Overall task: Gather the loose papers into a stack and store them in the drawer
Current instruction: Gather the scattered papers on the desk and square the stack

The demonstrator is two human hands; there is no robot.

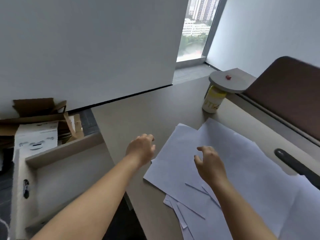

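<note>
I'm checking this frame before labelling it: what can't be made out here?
- Papers: sheet count unclear; they overlap, and the bottom and right edges cut them off.
- Drawer: its front part is hidden by the left forearm.
- Cup: lettering blurred, top hidden under the round grey disc.

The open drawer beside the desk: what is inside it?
The drawer shows only bare pale walls and floor; no papers are inside. The left forearm covers its near corner.

Single head-worn wide-angle view, looking forward and down, close over the desk (138,118), papers (242,161) lower right of frame, open drawer (69,179) lower left, window (195,28) top centre-right
</note>
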